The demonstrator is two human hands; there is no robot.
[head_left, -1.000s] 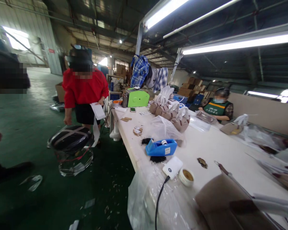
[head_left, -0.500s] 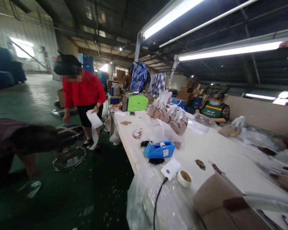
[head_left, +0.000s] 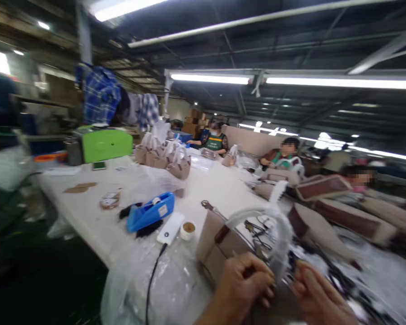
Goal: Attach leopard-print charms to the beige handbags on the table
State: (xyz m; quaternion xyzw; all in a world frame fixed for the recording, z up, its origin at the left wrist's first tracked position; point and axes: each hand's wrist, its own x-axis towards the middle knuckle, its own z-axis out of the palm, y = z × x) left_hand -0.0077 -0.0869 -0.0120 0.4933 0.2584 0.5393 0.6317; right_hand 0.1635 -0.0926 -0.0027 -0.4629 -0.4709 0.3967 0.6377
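Observation:
A taupe handbag [head_left: 209, 239] with brown trim stands at the near edge of the table, its handle [head_left: 280, 239] wrapped in white padding. My left hand [head_left: 242, 284] is closed in a pinch in front of the bag, close to the handle's base. On the other side of that handle my right hand [head_left: 320, 293] is closed too, its fingers pressed together. Blur and the fingers themselves hide what either hand pinches. Dark straps or cords [head_left: 257, 230] lie behind the handle.
Left of the bag are a blue tape dispenser [head_left: 152, 212], a white power bank [head_left: 171, 228] with a black cable, and a small round tub [head_left: 188, 230]. Several wrapped bags [head_left: 165, 158] and a green box [head_left: 106, 144] stand farther back. More bag pieces [head_left: 355, 216] crowd the right. Co-workers sit across the table.
My view has swung right, so the person in red and the one bending down have left it. Both my hands, unseen before, now show at the handbag.

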